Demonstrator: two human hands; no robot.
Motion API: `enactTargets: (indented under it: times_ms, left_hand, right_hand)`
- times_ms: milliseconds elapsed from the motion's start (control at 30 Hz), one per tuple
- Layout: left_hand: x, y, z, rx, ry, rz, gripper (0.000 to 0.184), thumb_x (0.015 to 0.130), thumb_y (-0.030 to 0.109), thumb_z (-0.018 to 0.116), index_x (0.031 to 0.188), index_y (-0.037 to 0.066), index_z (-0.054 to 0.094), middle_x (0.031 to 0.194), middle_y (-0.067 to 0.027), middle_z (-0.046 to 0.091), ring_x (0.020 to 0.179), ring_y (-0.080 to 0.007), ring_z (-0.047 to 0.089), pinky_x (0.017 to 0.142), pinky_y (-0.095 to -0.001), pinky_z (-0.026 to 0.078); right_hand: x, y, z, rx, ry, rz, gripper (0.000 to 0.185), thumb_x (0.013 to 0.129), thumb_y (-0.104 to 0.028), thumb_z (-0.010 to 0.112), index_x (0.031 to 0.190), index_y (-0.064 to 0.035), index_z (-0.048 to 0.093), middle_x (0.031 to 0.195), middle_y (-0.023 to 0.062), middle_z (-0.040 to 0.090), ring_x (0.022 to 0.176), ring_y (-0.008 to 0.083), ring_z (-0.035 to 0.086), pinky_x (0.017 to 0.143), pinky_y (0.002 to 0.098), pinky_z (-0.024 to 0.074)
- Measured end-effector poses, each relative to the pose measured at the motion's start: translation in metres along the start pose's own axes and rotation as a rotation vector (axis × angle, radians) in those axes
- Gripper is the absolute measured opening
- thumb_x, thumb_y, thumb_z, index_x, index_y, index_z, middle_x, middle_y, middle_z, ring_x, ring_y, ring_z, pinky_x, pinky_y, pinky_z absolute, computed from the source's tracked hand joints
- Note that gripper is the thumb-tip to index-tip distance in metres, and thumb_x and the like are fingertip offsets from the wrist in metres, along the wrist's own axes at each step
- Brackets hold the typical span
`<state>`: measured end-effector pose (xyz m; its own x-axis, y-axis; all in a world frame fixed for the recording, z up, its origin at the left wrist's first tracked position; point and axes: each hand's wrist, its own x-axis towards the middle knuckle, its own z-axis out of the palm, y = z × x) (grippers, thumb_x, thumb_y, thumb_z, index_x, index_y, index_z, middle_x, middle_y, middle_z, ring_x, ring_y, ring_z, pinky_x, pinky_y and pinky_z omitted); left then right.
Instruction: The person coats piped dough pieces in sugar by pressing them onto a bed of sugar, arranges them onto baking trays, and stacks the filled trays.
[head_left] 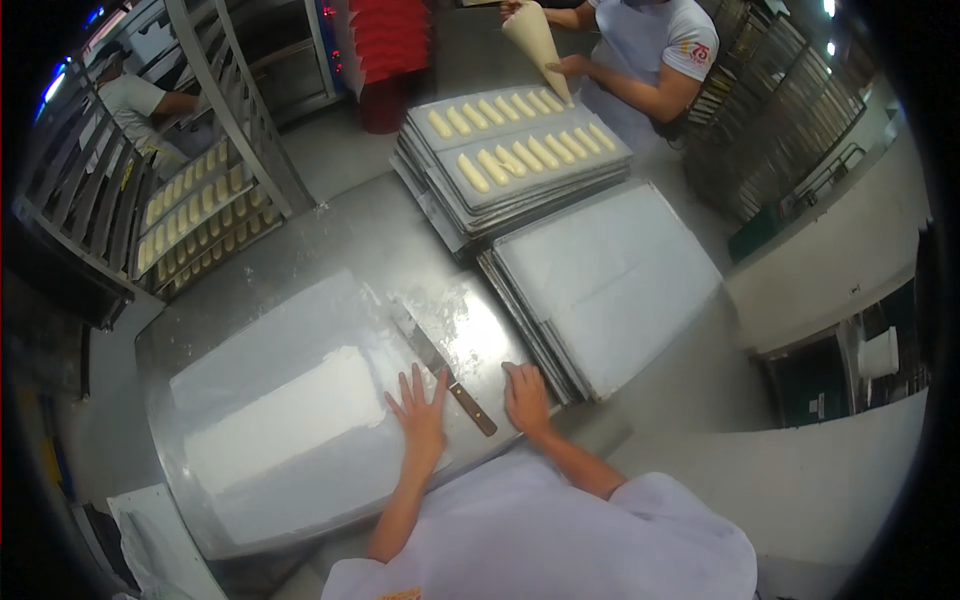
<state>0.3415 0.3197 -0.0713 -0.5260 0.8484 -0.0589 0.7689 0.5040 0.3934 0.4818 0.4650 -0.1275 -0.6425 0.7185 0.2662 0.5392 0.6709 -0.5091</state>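
Observation:
My left hand [420,410] lies with fingers spread at the right edge of a pale sheet [290,500] on the metal table [350,220]. On that sheet is a flat, smooth white layer [290,415]; I cannot tell what it is made of. A long-bladed knife with a brown wooden handle [472,410] rests between my hands, its blade pointing away and left, close to my left fingertips. My right hand [525,400] rests on the table right of the handle, fingers loosely bent, beside a stack of trays. Neither hand visibly holds anything.
Paper-lined trays [610,280] are stacked at right. Behind, another stack bears rows of piped batter fingers [530,153]; a co-worker there holds a piping bag [533,40]. A rack [240,110] with filled trays stands left, near another person [140,105]. Red stacked containers [388,50] stand behind.

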Motion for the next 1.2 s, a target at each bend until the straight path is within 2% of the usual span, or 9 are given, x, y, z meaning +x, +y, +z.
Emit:
enactTargets:
  times_ms: [267,400,467,567,733,867,967,1133,1200]
  left_hand:
    - [0.002,0.022,-0.003,0.071,-0.01,-0.126,0.098,0.057,-0.013,0.055,0.144,0.024,0.029,0.15,-0.0204,0.013,0.137,-0.044,0.011,0.105,-0.0657,0.001]
    - [0.002,0.021,0.007,0.122,0.012,-0.134,0.097,0.059,-0.013,0.054,0.144,0.025,0.028,0.15,-0.0207,0.013,0.137,-0.044,0.01,0.105,-0.0655,0.001]
    - [0.004,0.019,0.013,0.193,0.054,-0.124,0.094,0.061,-0.014,0.051,0.144,0.025,0.028,0.15,-0.0214,0.013,0.137,-0.0443,0.01,0.105,-0.0652,0.001]
    - [0.006,0.028,0.009,0.181,0.038,-0.144,0.093,0.063,-0.015,0.047,0.144,0.025,0.028,0.149,-0.0221,0.014,0.137,-0.0446,0.01,0.106,-0.0648,0.0]
    - [0.008,0.033,0.011,0.237,0.017,-0.184,0.093,0.062,-0.014,0.047,0.144,0.024,0.028,0.149,-0.0221,0.014,0.137,-0.0448,0.011,0.106,-0.0645,0.0]
    - [0.011,0.041,0.008,0.258,0.015,-0.202,0.092,0.061,-0.013,0.048,0.144,0.023,0.028,0.149,-0.0217,0.014,0.137,-0.0441,0.011,0.106,-0.0642,0.0]
    - [0.014,0.043,-0.001,0.266,0.025,-0.243,0.091,0.062,-0.012,0.048,0.143,0.022,0.03,0.149,-0.0212,0.015,0.138,-0.0432,0.011,0.106,-0.0639,-0.001]
    - [0.031,0.063,-0.036,0.142,0.182,-0.308,0.075,0.07,-0.007,0.056,0.137,0.022,0.041,0.148,-0.0142,0.022,0.137,-0.0366,0.017,0.109,-0.0594,0.0]
    - [0.05,0.065,-0.048,0.147,0.253,-0.317,0.059,0.074,-0.004,0.057,0.129,0.018,0.05,0.141,-0.0133,0.035,0.133,-0.0339,0.027,0.11,-0.0574,0.006]
  right_hand:
    - [0.0,-0.004,-0.008,0.138,-0.073,0.066,0.048,0.082,-0.011,0.057,0.128,-0.0063,0.043,0.102,0.0148,0.047,0.099,0.0323,0.045,0.083,0.0437,0.036]
    - [0.013,-0.036,-0.048,0.273,-0.33,0.027,0.056,0.082,-0.013,0.058,0.134,-0.0091,0.037,0.116,0.0166,0.046,0.107,0.0336,0.045,0.089,0.0427,0.0355]
    - [0.033,-0.054,-0.08,0.577,-0.438,-0.155,0.054,0.083,-0.009,0.058,0.134,-0.009,0.038,0.116,0.0161,0.047,0.104,0.0323,0.049,0.088,0.0414,0.0376]
    - [0.054,-0.057,-0.105,0.623,-0.365,-0.2,0.045,0.085,-0.011,0.056,0.128,-0.0063,0.044,0.111,0.0153,0.05,0.1,0.0291,0.053,0.084,0.0399,0.0402]
    - [0.105,-0.032,-0.155,0.781,-0.128,-0.022,0.023,0.087,-0.008,0.055,0.11,-0.0023,0.056,0.098,0.0129,0.057,0.089,0.0232,0.057,0.082,0.0327,0.0436]
    - [0.198,0.041,-0.188,0.592,0.263,0.02,0.01,0.088,-0.008,0.056,0.092,0.0003,0.059,0.082,0.0092,0.059,0.078,0.0171,0.056,0.075,0.0296,0.0441]
    - [0.302,0.144,-0.202,0.367,0.536,0.099,0.018,0.088,-0.016,0.058,0.086,0.0011,0.06,0.073,0.0102,0.062,0.067,0.0186,0.057,0.064,0.0309,0.0444]
    - [0.423,0.306,-0.181,0.028,0.554,0.302,0.025,0.083,-0.025,0.061,0.087,-0.0007,0.065,0.084,0.0175,0.067,0.083,0.0347,0.063,0.073,0.0415,0.0474]
    - [0.446,0.326,-0.176,-0.028,0.478,0.349,0.027,0.082,-0.027,0.061,0.088,-0.0014,0.066,0.086,0.0189,0.067,0.088,0.038,0.062,0.077,0.0436,0.0476]
